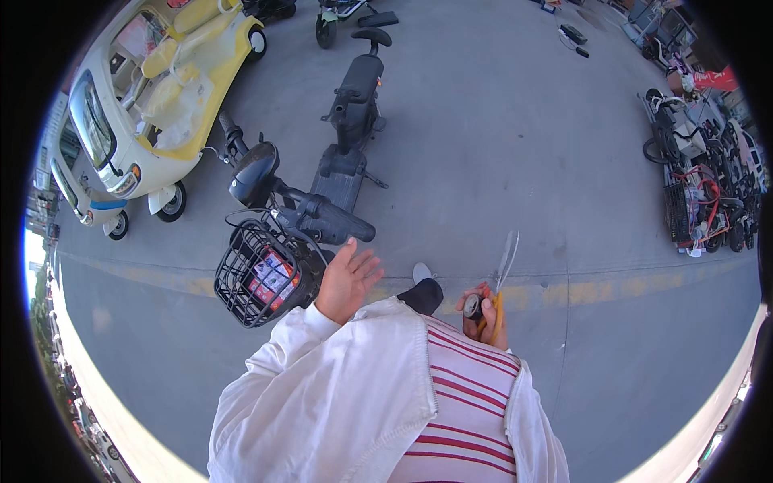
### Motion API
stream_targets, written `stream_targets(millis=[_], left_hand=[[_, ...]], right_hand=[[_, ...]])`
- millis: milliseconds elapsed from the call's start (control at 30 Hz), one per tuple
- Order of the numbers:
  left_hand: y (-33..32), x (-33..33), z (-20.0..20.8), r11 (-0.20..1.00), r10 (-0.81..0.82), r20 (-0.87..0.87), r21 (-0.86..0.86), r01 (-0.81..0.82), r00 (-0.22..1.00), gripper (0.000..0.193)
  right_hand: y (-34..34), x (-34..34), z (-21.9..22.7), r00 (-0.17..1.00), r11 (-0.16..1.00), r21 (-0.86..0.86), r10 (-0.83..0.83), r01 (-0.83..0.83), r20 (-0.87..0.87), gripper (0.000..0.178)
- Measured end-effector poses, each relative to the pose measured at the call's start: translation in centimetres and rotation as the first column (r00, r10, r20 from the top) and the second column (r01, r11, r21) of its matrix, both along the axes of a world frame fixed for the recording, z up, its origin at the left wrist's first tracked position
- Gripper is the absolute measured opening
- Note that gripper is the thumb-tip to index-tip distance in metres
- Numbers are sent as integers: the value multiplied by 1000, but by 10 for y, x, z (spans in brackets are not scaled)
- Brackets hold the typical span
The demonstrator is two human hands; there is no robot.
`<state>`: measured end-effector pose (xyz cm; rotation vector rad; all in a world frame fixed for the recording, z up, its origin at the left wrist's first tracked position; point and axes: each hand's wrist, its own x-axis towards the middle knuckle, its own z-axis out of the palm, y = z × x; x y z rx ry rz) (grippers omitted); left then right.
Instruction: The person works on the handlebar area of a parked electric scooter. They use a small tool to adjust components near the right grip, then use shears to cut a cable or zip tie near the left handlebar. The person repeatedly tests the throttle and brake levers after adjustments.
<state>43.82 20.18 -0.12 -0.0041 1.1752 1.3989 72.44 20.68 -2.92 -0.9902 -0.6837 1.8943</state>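
My left hand (350,280) is raised, palm showing and fingers spread, beside the handlebar of a black electric scooter (351,105). It appears to hold nothing. The scooter's black wire basket (241,282) lies to the left of that hand, with a red and white printed packet (274,278) inside. Close to my body, my right hand (489,322) is wrapped round a yellow-handled tool (498,306); its kind is unclear. A small round black piece with a pale face (473,306) sits in the same hand. Thin whitish strips (507,259) stick up from the grip.
A yellow and white three-wheeled vehicle (173,97) stands at the far left. At the right lies a heap of black parts and red cables (708,189). A green two-wheeler (328,24) is at the back. A faded yellow line (580,296) crosses the grey floor near my shoe (421,272).
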Motion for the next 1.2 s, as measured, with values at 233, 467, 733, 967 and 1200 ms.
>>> stream_targets(millis=[233, 467, 733, 967, 1200], left_hand=[[74, -10, -27, 929, 365, 72, -93, -358, 928, 26], [102, 0, -20, 825, 498, -165, -211, -524, 851, 22], [132, 14, -31, 574, 167, -892, -258, -777, 419, 42], [154, 27, -21, 6, -489, -806, -385, -923, 333, 95], [184, 12, -10, -288, -380, -723, -500, -817, 577, 99]], right_hand=[[144, 28, 16, 954, 998, 6, 61, -66, 292, 39], [277, 3, -8, 916, 968, -41, 249, -248, 315, 34], [440, -68, 13, 730, 779, -24, 598, -627, 331, 30], [546, -130, 20, 474, 524, -4, 775, -852, 417, 27], [552, -219, 16, 238, 268, 21, 814, -963, 530, 39]])
